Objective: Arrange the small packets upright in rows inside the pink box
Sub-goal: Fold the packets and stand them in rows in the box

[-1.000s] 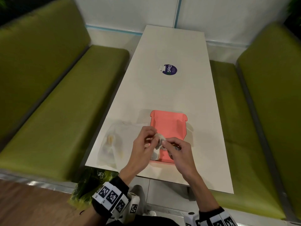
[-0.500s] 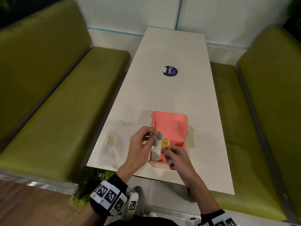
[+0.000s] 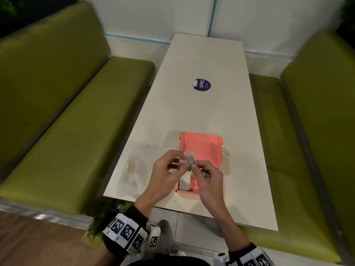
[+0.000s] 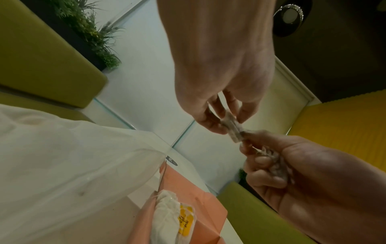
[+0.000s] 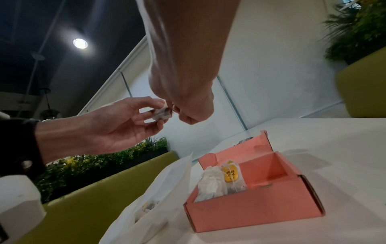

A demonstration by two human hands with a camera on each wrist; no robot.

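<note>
We are counting two packets standing upright in the pink box [image 3: 201,150], a white crumpled one [image 5: 211,183] and, touching it, one with a yellow tag [image 5: 231,177], both crowded into the box's near-left corner in the right-wrist frame; the rest of its floor is lying bare toward the far wall. A third packet [image 3: 189,160] is hanging above the box at the centre of the head frame, where our two hands are meeting: the left hand [image 3: 165,177] is pinching it between thumb and fingertips, and the right hand [image 3: 208,181] is nipping its edge with thumb and forefinger while its other fingers are curling round a fourth, greyish packet [image 4: 275,166]. One clear plastic bag [image 3: 134,167] is lying at the lower left of the bench [image 3: 201,112], close to its near edge and just beside the box. One round purple sticker [image 3: 202,85] is sitting well apart, toward the top of the frame, with open bench stretching between it and the box's raised lid.
</note>
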